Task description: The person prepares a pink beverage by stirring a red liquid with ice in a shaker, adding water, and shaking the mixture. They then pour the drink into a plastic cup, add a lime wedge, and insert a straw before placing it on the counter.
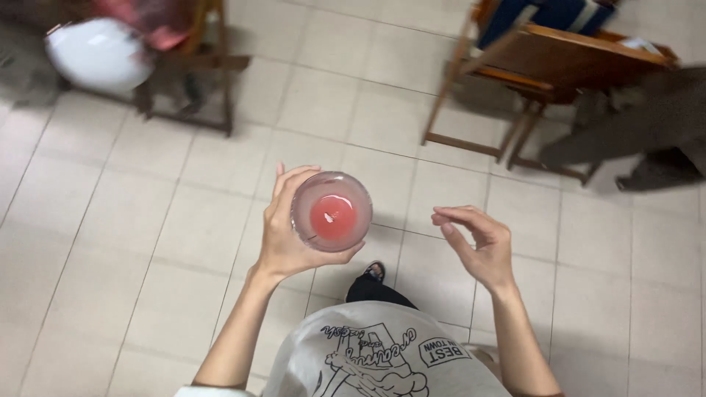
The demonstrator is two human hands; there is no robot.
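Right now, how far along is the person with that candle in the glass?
Done: the glass candle jar is off the floor, gripped in the left hand in front of the body. Its wick looks unlit and the red wax smooth. In hand: the right hand hovers empty beside it, fingers curled, not touching the jar. Left: the jar has not been set down anywhere; the wooden chairs stand beyond on the tiled floor.

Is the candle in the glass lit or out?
Out. The candle in the glass, held upright by the left hand, shows a bare wick and no flame.

red candle (332, 215), clear glass (309, 198), beige floor tiles (147, 220)
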